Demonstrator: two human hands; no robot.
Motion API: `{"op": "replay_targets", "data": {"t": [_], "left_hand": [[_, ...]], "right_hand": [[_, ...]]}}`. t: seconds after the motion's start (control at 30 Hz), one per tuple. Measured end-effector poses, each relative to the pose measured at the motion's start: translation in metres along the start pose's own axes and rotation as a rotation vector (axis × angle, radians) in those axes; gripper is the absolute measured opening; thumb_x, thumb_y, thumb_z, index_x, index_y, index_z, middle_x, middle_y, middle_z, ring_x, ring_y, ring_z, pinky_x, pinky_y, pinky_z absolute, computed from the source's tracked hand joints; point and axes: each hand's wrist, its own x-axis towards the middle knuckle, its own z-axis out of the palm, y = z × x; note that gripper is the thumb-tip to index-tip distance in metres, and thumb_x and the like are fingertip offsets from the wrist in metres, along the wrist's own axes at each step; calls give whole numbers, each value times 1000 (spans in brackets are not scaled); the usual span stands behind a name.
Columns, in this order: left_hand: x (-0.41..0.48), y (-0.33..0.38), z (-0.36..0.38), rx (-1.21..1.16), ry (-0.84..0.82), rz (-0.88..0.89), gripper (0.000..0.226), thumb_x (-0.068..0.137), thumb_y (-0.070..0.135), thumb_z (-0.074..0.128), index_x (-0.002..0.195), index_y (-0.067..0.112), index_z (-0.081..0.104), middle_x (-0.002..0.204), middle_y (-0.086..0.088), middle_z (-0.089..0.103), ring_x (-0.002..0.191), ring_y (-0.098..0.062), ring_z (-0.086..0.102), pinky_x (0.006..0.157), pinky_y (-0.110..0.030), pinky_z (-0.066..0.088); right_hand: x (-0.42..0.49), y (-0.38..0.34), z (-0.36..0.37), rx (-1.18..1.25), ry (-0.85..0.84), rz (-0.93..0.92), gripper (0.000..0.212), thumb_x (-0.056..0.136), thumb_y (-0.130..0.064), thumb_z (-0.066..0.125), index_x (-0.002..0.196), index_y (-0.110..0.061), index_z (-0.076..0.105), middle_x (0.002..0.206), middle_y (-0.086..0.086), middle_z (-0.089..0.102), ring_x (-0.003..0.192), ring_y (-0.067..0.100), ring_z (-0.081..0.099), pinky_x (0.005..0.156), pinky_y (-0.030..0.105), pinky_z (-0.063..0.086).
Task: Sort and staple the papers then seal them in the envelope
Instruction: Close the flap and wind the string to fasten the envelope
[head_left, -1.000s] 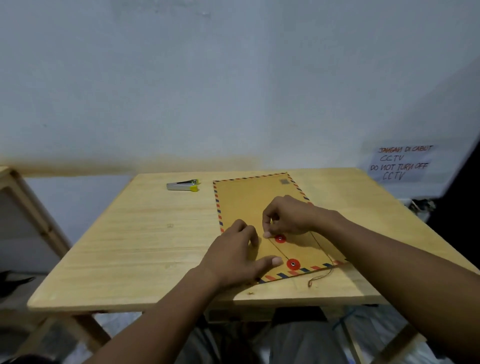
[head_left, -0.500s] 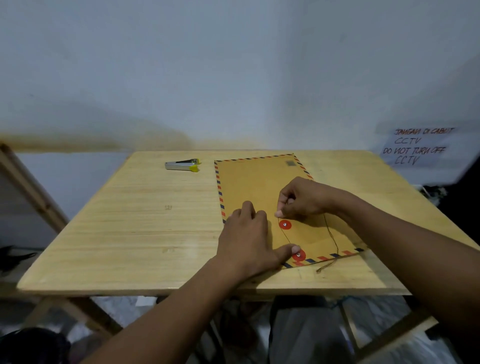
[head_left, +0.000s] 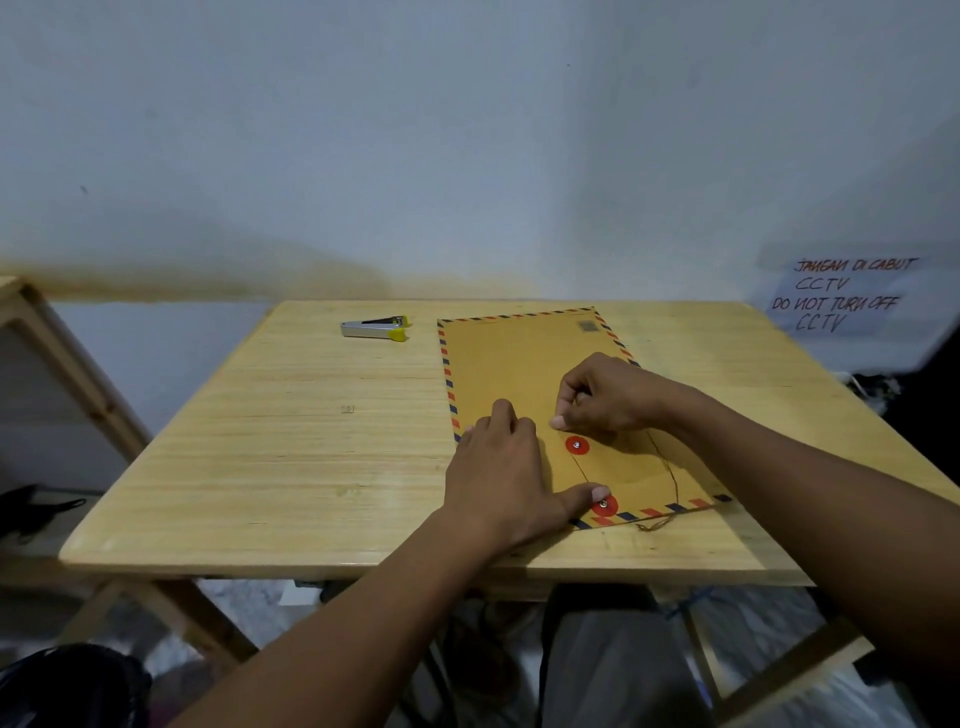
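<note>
Winding has moved on by about a turn; the right hand (head_left: 608, 395), whose fingertips covered part of the upper red paper disc (head_left: 577, 445) a second ago, now sits just beyond it with thumb and forefinger pinched tight, apparently on the thin brown string (head_left: 672, 475), and the disc shows whole; the string runs between that disc and the lower red paper disc (head_left: 604, 505), then loops out to the right, its loose end trailing over the envelope's near edge; the left hand (head_left: 498, 473) lies flat, fingers straight, pressing the brown paper envelope with red-and-blue striped border (head_left: 509, 364) onto the pale wooden table (head_left: 311, 441), thumb tip touching the lower disc, much as before; no loose papers show, so they are likely inside; sealing looks nearly done, with the slack loop left to take up; the silver stapler with yellow tip (head_left: 375, 328) rests well apart at the table's far side.
</note>
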Motion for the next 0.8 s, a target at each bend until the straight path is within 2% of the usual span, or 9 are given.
{"op": "replay_targets", "data": {"t": [0.13,0.27,0.37,0.47,0.53,0.6,0.67,0.8], "left_hand": [[1,0,-1,-4,-13,0,91,68,94,48,114,17,58,121,-1,46,110,-20,51,94,-40,52],[1,-1,-2,-23,-41,1,91,67,95,48,111,17,59,120,0,44,109,-19,50,94,-40,53],[-1,-6,-6,-81,-114,16,90,60,98,51,102,19,58,118,2,42,106,-19,49,92,-41,54],[-4,-7,-10,-104,-158,19,90,58,98,53,101,19,58,119,1,40,107,-20,49,94,-43,53],[-5,-5,-12,-110,-178,17,88,59,96,55,101,20,58,119,1,40,108,-21,49,94,-44,53],[-4,-5,-15,-117,-202,20,83,60,94,58,99,21,56,119,0,39,108,-22,49,94,-44,53],[-3,-9,-17,-136,-242,26,76,62,89,63,97,22,54,119,0,38,109,-22,50,95,-44,53],[-3,-14,-19,-210,-292,31,61,71,72,74,100,22,54,123,1,37,111,-21,50,97,-42,53]], "right_hand": [[-8,12,-10,-1,18,61,7,89,-23,74,85,-18,70,68,-8,60,66,8,52,61,23,40],[-19,19,-11,-29,42,81,7,88,-25,75,86,-20,72,74,-5,64,73,12,55,63,25,42],[-40,24,-16,-83,84,62,5,87,-25,75,85,-22,72,71,-8,60,68,9,50,59,23,37],[-73,27,-20,-137,192,-13,4,88,-28,73,88,-24,75,69,-7,58,62,7,47,58,25,36],[-100,23,-17,-253,231,-62,6,92,-30,68,93,-31,73,74,-10,62,66,6,51,61,28,43],[-122,18,-9,-488,216,-118,13,95,-35,59,102,-36,70,87,-12,67,78,9,58,65,31,47],[-136,15,5,-679,181,-193,18,99,-36,51,108,-35,66,96,-10,66,86,16,62,61,29,39],[-148,6,31,-794,210,-334,12,97,-31,54,96,-27,66,82,-4,62,71,21,62,51,29,30]]}}
